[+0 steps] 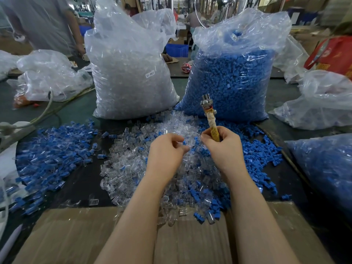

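Note:
My right hand (222, 147) grips the tape-wrapped handle of a small metal hammer (207, 109), whose head points up and away. My left hand (168, 149) hovers over a heap of clear plastic shells (137, 166), fingers curled, with the thumb and fingertips pinching a small clear piece that is hard to make out. Loose blue plastic inserts (255, 155) lie to the right of the heap. A spread of assembled blue-and-clear pieces (51, 155) covers the table on the left.
Two tall plastic bags stand behind the piles: one of clear shells (129, 77), one of blue inserts (228, 82). More bags (323, 168) crowd the right and the left. A cardboard sheet (76, 235) lies at the near edge. A person (47, 21) stands at the far left.

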`<state>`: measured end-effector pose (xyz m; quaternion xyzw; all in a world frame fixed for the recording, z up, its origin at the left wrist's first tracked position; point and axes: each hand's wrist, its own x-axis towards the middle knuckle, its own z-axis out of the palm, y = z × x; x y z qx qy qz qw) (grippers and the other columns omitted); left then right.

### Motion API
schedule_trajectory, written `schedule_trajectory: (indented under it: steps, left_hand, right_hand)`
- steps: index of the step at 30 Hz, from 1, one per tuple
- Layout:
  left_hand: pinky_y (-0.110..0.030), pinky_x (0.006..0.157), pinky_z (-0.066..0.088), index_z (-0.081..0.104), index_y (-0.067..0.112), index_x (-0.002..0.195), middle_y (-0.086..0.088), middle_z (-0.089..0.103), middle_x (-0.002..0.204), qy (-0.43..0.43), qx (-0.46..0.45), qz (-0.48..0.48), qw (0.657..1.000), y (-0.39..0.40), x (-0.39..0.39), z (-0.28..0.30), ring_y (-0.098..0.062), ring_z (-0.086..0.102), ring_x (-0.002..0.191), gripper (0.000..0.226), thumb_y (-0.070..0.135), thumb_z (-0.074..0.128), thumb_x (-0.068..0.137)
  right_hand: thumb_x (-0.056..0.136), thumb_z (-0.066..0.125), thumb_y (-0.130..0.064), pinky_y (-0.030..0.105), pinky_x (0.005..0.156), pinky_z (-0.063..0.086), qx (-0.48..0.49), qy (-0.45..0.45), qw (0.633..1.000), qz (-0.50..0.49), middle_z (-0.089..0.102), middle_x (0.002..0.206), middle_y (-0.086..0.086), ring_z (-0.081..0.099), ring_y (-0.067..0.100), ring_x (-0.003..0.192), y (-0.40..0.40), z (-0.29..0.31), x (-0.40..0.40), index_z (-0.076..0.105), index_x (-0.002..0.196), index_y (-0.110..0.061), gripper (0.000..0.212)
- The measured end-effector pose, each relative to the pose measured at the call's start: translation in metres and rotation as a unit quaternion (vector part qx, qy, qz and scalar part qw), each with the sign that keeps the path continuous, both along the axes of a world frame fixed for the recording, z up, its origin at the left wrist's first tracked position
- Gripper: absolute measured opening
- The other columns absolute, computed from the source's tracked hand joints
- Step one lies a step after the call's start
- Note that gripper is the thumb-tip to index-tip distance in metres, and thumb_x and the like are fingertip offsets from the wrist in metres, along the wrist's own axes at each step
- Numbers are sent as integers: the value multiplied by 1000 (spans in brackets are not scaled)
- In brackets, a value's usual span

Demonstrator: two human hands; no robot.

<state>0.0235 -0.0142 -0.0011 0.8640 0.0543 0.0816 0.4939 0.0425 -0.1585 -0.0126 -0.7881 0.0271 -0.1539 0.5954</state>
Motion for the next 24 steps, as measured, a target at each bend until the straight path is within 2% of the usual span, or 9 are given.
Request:
schedule_trajectory:
  steps: [3, 5, 8, 13, 15, 19, 24]
  left_hand:
    - [-15, 68, 52, 73, 22, 100, 7, 73, 79, -7, -119, -13, 993, 2, 1, 4, -2, 69, 71, 14, 16, 72, 88]
    - [-14, 68, 55, 74, 20, 99, 3, 75, 81, -1, -194, -24, 981, 2, 1, 6, -3, 71, 74, 15, 9, 69, 89]
    - [-20, 75, 57, 72, 15, 98, -4, 74, 87, 18, -298, -39, 954, 3, 0, 8, -10, 72, 80, 17, 1, 67, 89]
    - [-22, 72, 58, 69, 8, 100, -5, 74, 81, 39, -426, -44, 903, 5, 0, 11, -13, 72, 77, 19, -4, 67, 86]
    - [-21, 71, 58, 70, 6, 101, -5, 72, 84, 48, -455, -52, 888, 5, -1, 12, -13, 70, 78, 25, -8, 70, 80]
    - [-18, 65, 56, 72, 10, 99, 0, 72, 80, 52, -459, -43, 886, 4, 0, 13, -10, 68, 73, 25, -6, 71, 80]
    - [-26, 75, 61, 72, 11, 103, -7, 76, 89, 65, -479, -49, 874, 3, 0, 14, -17, 74, 86, 20, 3, 70, 85]
  right_hand:
    - [86, 72, -23, 29, 62, 48, 22, -8, 1000, 6, 60, 58, -12, 50, 2, 55, 1, 3, -2, 67, 75, -23, 12]
    - [87, 72, -21, 22, 61, 49, 33, -15, 999, 11, 62, 61, -13, 52, 0, 57, 2, 4, -3, 67, 76, -24, 12]
    - [88, 71, -17, 10, 56, 46, 55, -21, 998, 28, 62, 62, -17, 53, -3, 58, 4, 7, -5, 66, 77, -24, 14]
    - [89, 70, -15, 9, 58, 45, 77, -31, 995, 47, 62, 62, -15, 54, -2, 61, 7, 10, -8, 65, 78, -25, 16]
    - [90, 70, -15, 8, 58, 46, 81, -34, 995, 55, 62, 63, -15, 54, -2, 62, 7, 10, -9, 65, 78, -25, 16]
    - [90, 69, -14, 8, 59, 46, 84, -41, 993, 68, 63, 64, -18, 55, -4, 62, 8, 12, -9, 65, 79, -25, 17]
    - [91, 68, -14, 7, 61, 47, 86, -49, 992, 76, 64, 65, -19, 57, -6, 64, 8, 12, -10, 65, 80, -26, 16]
